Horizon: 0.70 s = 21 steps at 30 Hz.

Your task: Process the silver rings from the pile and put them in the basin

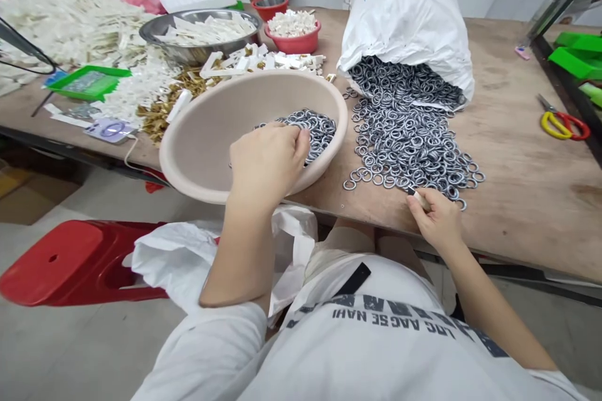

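Observation:
Over the near side of a large beige basin (188, 156) is my left hand (270, 156), its fingers curled and mostly hidden from me; what they hold, if anything, I cannot make out. Grey metal rings (324, 128) lie in the basin's right part, just beyond that hand. My right hand (437, 216) grips a small pale-handled tool (420, 199) with a black end, at the near edge of a loose pile of the same rings (409, 144). The pile spreads from the mouth of a white sack (404, 19) lying on the table.
Red-and-yellow scissors (564, 125) lie at the right. White plastic parts (70, 25), a steel bowl (153, 31), a red bowl (296, 44) and a green tray (89, 84) occupy the left and back. A red stool (56, 257) stands below the table's edge.

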Motion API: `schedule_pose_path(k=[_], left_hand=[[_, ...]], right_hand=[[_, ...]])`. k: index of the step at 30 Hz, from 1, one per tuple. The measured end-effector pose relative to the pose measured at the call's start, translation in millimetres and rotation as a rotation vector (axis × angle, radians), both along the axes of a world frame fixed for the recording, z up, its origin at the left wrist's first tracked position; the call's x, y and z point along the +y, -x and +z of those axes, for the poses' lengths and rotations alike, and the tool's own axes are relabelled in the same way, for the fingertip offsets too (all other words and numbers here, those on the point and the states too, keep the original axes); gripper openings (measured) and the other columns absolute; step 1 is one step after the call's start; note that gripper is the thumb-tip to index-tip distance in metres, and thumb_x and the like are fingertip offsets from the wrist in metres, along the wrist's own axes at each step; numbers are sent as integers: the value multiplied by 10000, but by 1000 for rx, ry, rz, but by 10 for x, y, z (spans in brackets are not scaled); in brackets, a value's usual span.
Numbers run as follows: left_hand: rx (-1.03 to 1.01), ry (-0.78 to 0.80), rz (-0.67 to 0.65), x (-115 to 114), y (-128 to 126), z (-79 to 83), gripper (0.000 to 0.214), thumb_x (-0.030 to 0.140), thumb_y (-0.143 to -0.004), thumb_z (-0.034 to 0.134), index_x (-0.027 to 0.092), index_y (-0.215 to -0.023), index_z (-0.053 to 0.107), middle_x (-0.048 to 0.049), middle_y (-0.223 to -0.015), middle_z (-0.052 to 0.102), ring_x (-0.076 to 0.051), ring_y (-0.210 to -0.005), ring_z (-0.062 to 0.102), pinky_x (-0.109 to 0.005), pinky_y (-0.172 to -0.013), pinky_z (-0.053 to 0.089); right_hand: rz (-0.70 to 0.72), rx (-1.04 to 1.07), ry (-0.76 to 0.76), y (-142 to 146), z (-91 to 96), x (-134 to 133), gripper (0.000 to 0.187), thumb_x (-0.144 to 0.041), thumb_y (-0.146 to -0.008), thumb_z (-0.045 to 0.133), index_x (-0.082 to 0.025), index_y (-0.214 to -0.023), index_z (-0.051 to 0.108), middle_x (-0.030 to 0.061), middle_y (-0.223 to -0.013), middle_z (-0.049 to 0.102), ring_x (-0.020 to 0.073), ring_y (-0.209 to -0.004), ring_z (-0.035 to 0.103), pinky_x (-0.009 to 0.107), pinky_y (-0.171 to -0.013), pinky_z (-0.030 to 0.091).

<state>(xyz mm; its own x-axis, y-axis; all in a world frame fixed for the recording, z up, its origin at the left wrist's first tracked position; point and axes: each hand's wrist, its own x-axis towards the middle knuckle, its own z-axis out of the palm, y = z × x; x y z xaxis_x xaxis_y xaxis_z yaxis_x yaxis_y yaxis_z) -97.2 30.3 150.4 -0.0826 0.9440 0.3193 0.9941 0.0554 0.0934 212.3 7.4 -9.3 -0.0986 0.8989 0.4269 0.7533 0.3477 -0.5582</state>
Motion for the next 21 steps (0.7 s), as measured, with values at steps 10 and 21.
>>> schedule_pose_path(k=[10, 21], left_hand=[[-12, -16, -154, 11, 58, -95, 452, 358, -972, 373, 185, -713, 701, -107, -1000, 727, -228, -880, 643, -337, -775, 446], [-85, 60, -150, -52, 86, -93, 293, 441, -930, 505, 198, -906, 668, -52, -710, 682, -224, -701, 634, -338, -721, 462]], right_hand=[[-10, -86, 14, 29, 21, -10, 267, -451, -968, 573, -217, -972, 701, 47, -912, 736, 199, -796, 672, 296, -686, 434], [-6, -150, -9, 22, -14, -10, 286, -463, -967, 575, -213, -997, 711, 51, -910, 747, 179, -696, 646, 294, -648, 426]])
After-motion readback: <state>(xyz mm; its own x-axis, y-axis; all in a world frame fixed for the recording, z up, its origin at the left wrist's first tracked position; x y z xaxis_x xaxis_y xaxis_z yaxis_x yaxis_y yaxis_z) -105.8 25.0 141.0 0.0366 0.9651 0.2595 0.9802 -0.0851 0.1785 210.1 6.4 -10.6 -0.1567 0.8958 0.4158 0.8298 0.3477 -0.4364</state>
